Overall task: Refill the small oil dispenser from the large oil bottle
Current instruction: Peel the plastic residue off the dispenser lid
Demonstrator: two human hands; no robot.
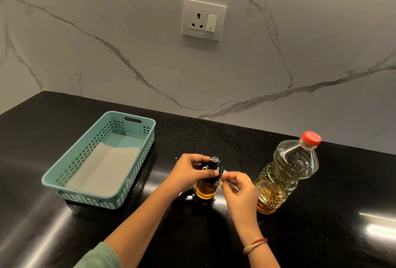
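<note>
My left grip (pixel 189 173) holds the upright dispenser (pixel 205 190) by its top, my right grip (pixel 240 186) pinches what may be a pale scrap (pixel 222 176) beside it, and the capped bottle (pixel 287 173) stands just right.

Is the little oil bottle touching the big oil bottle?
Apart. The head view shows the small oil dispenser and the large oil bottle standing separately, with black counter and the right hand, pinching a small white piece, between them.

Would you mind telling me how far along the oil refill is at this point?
Done: nothing plainly; the large oil bottle stands capped and the small dispenser has its top on. In hand: the left hand grips that top; the right hand pinches a whitish scrap beside it. Left, probably: opening both and pouring.
</note>
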